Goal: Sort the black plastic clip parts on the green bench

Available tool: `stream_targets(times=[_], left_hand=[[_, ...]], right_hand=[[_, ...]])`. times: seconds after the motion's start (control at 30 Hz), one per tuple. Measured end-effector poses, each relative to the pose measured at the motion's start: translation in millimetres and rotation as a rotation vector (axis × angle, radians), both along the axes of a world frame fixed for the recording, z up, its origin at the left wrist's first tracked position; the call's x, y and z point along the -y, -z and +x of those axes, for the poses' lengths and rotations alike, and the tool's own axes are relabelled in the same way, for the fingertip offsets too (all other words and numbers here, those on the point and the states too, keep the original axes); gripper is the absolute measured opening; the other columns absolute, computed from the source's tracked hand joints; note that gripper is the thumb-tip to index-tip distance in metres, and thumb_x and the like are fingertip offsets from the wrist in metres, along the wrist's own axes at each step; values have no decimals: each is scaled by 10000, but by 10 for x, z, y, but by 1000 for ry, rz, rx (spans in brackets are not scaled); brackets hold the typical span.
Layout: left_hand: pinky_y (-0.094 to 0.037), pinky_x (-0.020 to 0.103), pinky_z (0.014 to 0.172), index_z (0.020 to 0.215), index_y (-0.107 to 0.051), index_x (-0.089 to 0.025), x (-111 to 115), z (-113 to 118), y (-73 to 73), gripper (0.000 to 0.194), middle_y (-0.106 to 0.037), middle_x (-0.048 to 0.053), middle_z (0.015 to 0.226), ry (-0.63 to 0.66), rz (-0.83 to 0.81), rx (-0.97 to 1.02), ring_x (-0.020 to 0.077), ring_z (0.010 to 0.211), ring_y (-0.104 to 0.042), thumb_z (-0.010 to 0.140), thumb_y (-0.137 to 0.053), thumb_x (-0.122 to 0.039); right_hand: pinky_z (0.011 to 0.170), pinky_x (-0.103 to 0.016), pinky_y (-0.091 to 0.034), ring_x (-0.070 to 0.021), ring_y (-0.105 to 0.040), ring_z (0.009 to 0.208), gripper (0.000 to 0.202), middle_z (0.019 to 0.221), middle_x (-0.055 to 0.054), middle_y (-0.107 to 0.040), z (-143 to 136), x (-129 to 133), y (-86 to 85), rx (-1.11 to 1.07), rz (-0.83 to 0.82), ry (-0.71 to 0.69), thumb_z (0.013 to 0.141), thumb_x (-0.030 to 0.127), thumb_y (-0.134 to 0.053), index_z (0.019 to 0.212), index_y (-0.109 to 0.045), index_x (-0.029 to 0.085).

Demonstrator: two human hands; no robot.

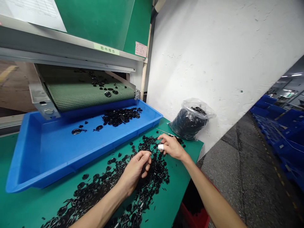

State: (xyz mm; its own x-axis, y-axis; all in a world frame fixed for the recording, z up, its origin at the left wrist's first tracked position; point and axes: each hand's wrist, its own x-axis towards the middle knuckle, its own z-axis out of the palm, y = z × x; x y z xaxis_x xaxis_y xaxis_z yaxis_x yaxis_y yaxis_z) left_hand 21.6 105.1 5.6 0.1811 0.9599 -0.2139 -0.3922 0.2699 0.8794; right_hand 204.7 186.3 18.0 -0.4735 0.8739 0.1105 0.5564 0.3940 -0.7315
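Green flat tabletop (177,186), strewn with small black plastic parts (158,171); a wide sweep could spill some; left hand (137,164) half-curled, right hand (173,147) loosely bent above them, whether either grips I can't tell; beyond, that bulging clear plastic bag (188,123) might tip if bumped.

The left hand (137,166), fingers curled, is over the black parts (154,177) on the bench (178,186). The right hand (173,147) is near the far right corner, by the filled bag (187,123). The blue tray (59,142) sits under the belt (78,91).
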Motion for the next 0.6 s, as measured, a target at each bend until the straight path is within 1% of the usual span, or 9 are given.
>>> stream_targets(times=[0.07, 0.1, 0.17, 0.23, 0.3, 0.4, 0.47, 0.53, 0.6], left_hand=[[-291, 150, 382, 808, -621, -178, 19, 7, -5, 264, -563, -18, 669, 30, 18, -40, 83, 504, -427, 811, -678, -436], [-290, 153, 386, 775, -612, -178, 26, 7, -6, 278, -563, -18, 646, 49, 25, -56, 84, 495, -421, 815, -670, -447], [-270, 156, 389, 707, -585, -177, 32, 5, -5, 309, -546, -26, 590, 81, 37, -78, 78, 467, -389, 822, -658, -453], [-250, 158, 391, 671, -567, -176, 31, 5, 3, 325, -534, -32, 555, 99, 38, -93, 72, 449, -363, 830, -648, -448], [-244, 161, 393, 663, -568, -175, 29, 11, 14, 328, -536, -31, 543, 100, 29, -109, 72, 444, -357, 834, -640, -446], [-242, 165, 395, 653, -568, -178, 35, 27, 24, 339, -517, -40, 507, 92, 9, -137, 72, 431, -349, 825, -642, -461], [-247, 166, 398, 646, -569, -179, 41, 32, 15, 342, -502, -43, 491, 101, -1, -151, 72, 428, -348, 817, -651, -463], [-258, 167, 403, 648, -578, -178, 44, 26, -5, 332, -508, -38, 507, 120, -9, -159, 77, 440, -362, 813, -658, -454], [-267, 166, 404, 652, -584, -178, 39, 14, -29, 318, -537, -24, 555, 136, -15, -163, 82, 461, -379, 809, -662, -444]], right_hand=[[533, -245, -497, -128, -621, 619, 251, 818, -14, -609, -115, 148, 45, -121, -94, -1, 833, 162, -462, 1070, -542, 158], [521, -240, -503, -124, -621, 600, 227, 791, -10, -611, -168, 221, 67, -175, -134, -5, 839, 185, -461, 1044, -551, 150], [558, -244, -526, -116, -626, 605, 217, 754, -8, -621, -242, 353, 101, -269, -196, -10, 848, 208, -455, 1009, -583, 139], [604, -254, -538, -109, -626, 612, 260, 732, -9, -633, -262, 455, 121, -339, -244, -5, 855, 197, -424, 1025, -610, 134], [623, -257, -539, -103, -624, 617, 304, 754, -14, -641, -242, 524, 134, -390, -283, 2, 853, 178, -409, 1057, -630, 139], [591, -236, -521, -102, -606, 644, 292, 865, -20, -629, -208, 591, 162, -423, -268, 49, 800, 198, -555, 1071, -660, 170], [562, -226, -506, -112, -594, 666, 294, 894, -21, -617, -215, 627, 188, -440, -238, 98, 754, 205, -637, 1045, -675, 183], [582, -233, -516, -126, -602, 705, 284, 899, -24, -621, -247, 661, 218, -468, -224, 128, 770, 203, -625, 1051, -666, 190], [619, -246, -535, -133, -618, 739, 323, 917, -23, -628, -286, 692, 249, -513, -226, 153, 781, 183, -600, 1102, -625, 200]])
